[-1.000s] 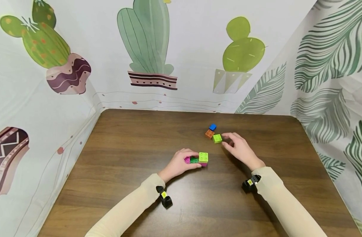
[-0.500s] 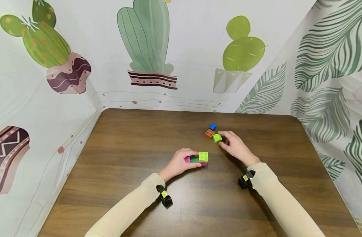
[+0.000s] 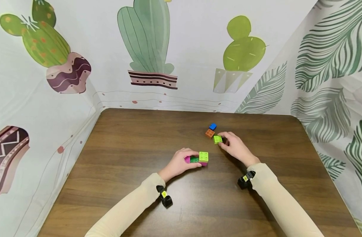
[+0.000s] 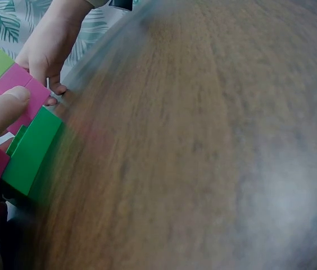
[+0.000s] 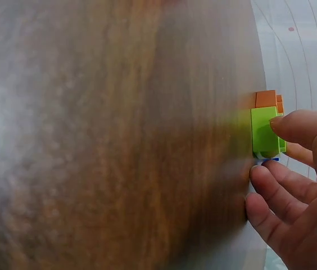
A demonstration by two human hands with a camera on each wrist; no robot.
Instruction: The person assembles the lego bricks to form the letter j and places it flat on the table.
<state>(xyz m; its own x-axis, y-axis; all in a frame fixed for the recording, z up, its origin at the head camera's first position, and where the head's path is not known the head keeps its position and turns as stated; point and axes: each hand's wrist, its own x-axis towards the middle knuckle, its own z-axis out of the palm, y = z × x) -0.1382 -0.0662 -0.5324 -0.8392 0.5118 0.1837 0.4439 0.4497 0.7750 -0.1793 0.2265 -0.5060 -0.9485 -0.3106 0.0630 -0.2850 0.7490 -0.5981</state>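
Note:
My left hand (image 3: 180, 161) grips a row of joined toy building bricks over the table. A green brick (image 4: 34, 152) is at its middle, a pink brick (image 3: 187, 159) at the hand's end. The other end carries a stacked pink brick (image 4: 19, 84) with a lime one (image 3: 203, 156) on top. In the left wrist view the thumb presses on the pink side. My right hand (image 3: 235, 146) pinches a separate lime brick (image 5: 264, 132) between thumb and fingers, with the thumb tip against its near side in the right wrist view.
Just beyond the pinched brick, an orange brick (image 3: 210, 133) and a blue brick (image 3: 212, 126) lie on the wooden table (image 3: 139, 131). A printed cloth (image 3: 195, 65) hangs behind the table's far edge and along its sides.
The right hand has moved left to the separate lime brick and closed on it. That brick has shifted slightly toward me. The left hand has stayed still with its bricks.

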